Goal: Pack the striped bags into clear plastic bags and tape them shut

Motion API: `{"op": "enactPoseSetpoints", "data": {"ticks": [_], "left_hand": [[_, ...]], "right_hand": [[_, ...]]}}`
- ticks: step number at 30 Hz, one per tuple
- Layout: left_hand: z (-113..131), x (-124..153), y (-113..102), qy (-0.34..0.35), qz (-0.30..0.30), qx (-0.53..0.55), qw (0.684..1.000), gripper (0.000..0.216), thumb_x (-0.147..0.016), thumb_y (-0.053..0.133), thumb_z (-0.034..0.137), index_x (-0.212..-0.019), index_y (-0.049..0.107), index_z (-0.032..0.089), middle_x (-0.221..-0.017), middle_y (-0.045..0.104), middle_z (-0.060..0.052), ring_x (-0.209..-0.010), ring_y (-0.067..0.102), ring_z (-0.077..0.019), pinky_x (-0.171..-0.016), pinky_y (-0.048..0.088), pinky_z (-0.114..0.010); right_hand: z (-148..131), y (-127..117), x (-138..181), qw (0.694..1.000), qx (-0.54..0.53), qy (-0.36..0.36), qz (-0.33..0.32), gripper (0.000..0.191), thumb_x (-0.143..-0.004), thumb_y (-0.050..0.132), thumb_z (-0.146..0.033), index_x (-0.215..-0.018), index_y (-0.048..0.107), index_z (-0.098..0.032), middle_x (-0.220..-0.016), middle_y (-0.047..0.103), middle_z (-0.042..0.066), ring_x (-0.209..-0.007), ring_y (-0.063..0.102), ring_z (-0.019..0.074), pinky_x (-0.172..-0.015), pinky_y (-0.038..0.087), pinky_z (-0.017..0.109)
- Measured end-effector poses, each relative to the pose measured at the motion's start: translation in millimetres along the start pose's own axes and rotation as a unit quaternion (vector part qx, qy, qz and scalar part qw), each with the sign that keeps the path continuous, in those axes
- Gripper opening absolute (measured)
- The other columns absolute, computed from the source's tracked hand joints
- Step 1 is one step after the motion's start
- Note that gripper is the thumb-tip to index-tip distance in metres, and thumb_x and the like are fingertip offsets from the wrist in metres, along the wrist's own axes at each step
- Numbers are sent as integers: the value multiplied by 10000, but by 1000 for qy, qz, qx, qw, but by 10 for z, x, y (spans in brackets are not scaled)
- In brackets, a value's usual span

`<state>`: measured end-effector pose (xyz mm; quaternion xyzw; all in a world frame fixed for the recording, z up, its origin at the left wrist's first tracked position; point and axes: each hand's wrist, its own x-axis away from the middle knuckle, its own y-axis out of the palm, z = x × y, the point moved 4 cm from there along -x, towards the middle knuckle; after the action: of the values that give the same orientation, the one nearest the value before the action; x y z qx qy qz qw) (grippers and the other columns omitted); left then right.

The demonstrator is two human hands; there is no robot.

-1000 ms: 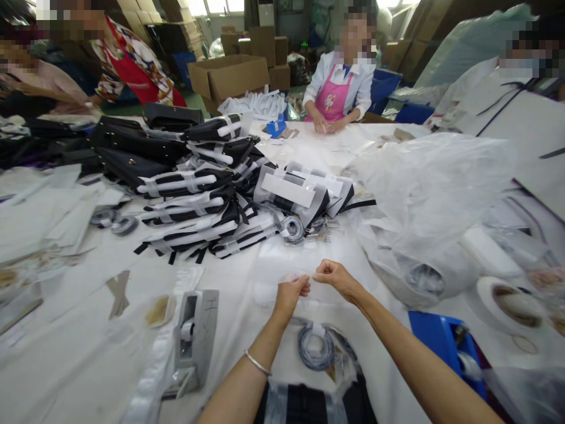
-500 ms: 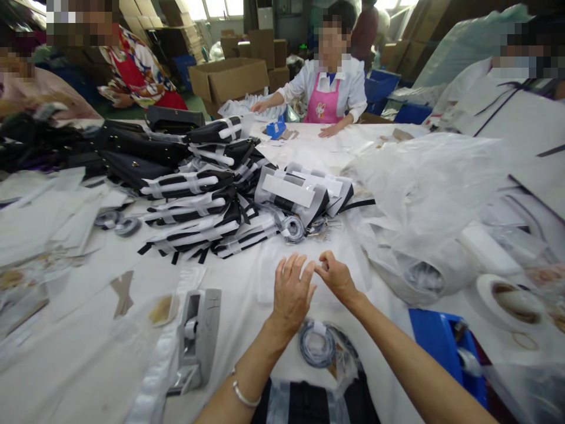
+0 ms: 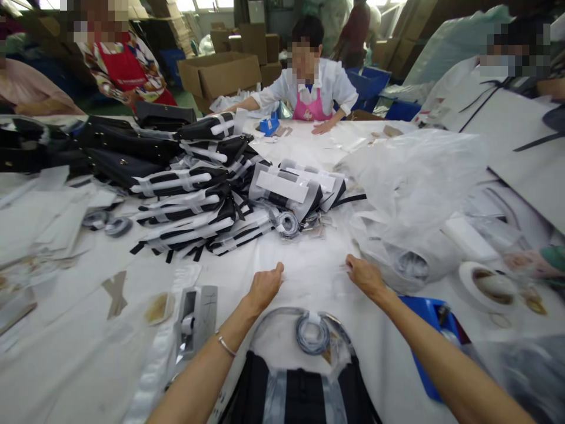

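Note:
My left hand [image 3: 266, 284] is closed in a pinch on one side of a thin, translucent white plastic sheet [image 3: 314, 278]. At the opposite side, my right hand [image 3: 365, 275] pinches the same sheet, which is stretched between them and hard to tell from the white tabletop. Whether it is a single sheet or a flat bag, I cannot tell. Close to my body lies a black handbag [image 3: 304, 388] with clear wrapping bands across it and a wrapped, arched handle. A coiled grey strap [image 3: 312, 334] with a white band rests inside the handle's arch.
Several black bags in white wrapping [image 3: 189, 203] are piled beyond my hands. A grey tape dispenser [image 3: 200, 318] stands at left, a blue dispenser [image 3: 430, 347] at right. Large plastic bags [image 3: 410, 182] and a white tape roll [image 3: 485, 285] lie right. A co-worker [image 3: 309, 82] sits opposite.
My hands have moved apart from close together, spreading the translucent sheet between them. The view has shifted, and more of the black handbag shows. The co-worker opposite leans lower.

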<state>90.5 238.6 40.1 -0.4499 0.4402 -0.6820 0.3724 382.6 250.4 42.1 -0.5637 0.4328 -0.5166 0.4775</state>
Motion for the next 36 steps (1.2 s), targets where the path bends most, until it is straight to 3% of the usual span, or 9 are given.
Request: {"op": "enactPoseSetpoints", "data": {"ticks": [5, 8, 14, 18, 20, 23, 25, 30, 36], "left_hand": [[-115, 656, 146, -74, -39, 45, 995, 396, -876, 393, 15, -1215, 535, 164, -823, 718, -115, -833, 713, -277, -731, 511, -362], [-370, 898, 82, -156, -7, 93, 983, 407, -873, 352, 12, -1211, 555, 113, -900, 706, -186, -910, 696, -324, -784, 503, -436], [-748, 552, -462, -260, 97, 317, 907, 250, -903, 429, 205, -1000, 635, 101, -787, 701, -156, -805, 702, -287, -615, 508, -313], [-698, 276, -1093, -195, 174, 500, 825, 281, -909, 434, 299, -1089, 606, 168, -920, 708, -67, -736, 692, -153, -496, 447, -174], [-657, 271, -1306, -156, 213, 608, 749, 266, -862, 511, 280, -1093, 604, 184, -1004, 698, -51, -776, 681, -127, -511, 458, -154], [-648, 378, -1272, -136, 261, 767, 570, 272, -718, 627, 155, -989, 616, 182, -933, 696, -15, -768, 663, -105, -595, 515, -168], [-658, 470, -1030, -157, 271, 795, 520, 251, -662, 634, 109, -901, 602, 177, -798, 675, 18, -702, 647, -89, -652, 538, -196], [-641, 599, -276, -198, 252, 764, 560, 215, -599, 665, 166, -808, 613, 148, -695, 670, 15, -623, 627, -107, -628, 526, -223], [-619, 454, -108, -206, 236, 706, 634, 268, -666, 674, 348, -803, 653, 120, -626, 657, 3, -564, 588, -119, -577, 523, -240]], "right_hand": [[-53, 164, 654, 999, -33, -22, -17, 264, -973, 390, -296, -874, 618, -208, -769, 711, 62, -711, 653, 191, -585, 339, 259], [-201, 184, 958, 984, -176, 19, 2, 232, -924, 399, -242, -876, 624, -208, -756, 709, 67, -676, 637, 180, -593, 358, 251], [-294, -297, 592, 831, -525, 177, 57, 114, -718, 502, -193, -784, 594, -203, -556, 597, -23, -404, 461, 100, -481, 322, 234], [-242, -816, 135, 727, -658, 171, 98, 214, -777, 428, -291, -946, 538, -219, -790, 657, -5, -436, 508, 86, -390, 312, 203], [-226, -941, 60, 651, -737, 157, 91, 173, -757, 477, -287, -908, 527, -219, -759, 621, -22, -436, 486, 72, -361, 309, 179], [-241, -871, 154, 571, -804, 154, 59, 95, -689, 565, -178, -746, 498, -213, -568, 471, -72, -390, 405, 57, -322, 305, 146], [-270, -693, 277, 544, -821, 167, 49, 144, -673, 587, -113, -698, 491, -218, -532, 423, -80, -393, 422, 60, -324, 354, 136], [-393, -184, 463, 526, -822, 205, 69, 166, -694, 673, -129, -781, 569, -227, -684, 586, -27, -599, 619, 107, -546, 574, 210], [-442, 90, 411, 630, -736, 226, 99, 316, -604, 794, -364, -766, 577, -202, -582, 573, -46, -518, 567, 119, -555, 545, 268]]}}
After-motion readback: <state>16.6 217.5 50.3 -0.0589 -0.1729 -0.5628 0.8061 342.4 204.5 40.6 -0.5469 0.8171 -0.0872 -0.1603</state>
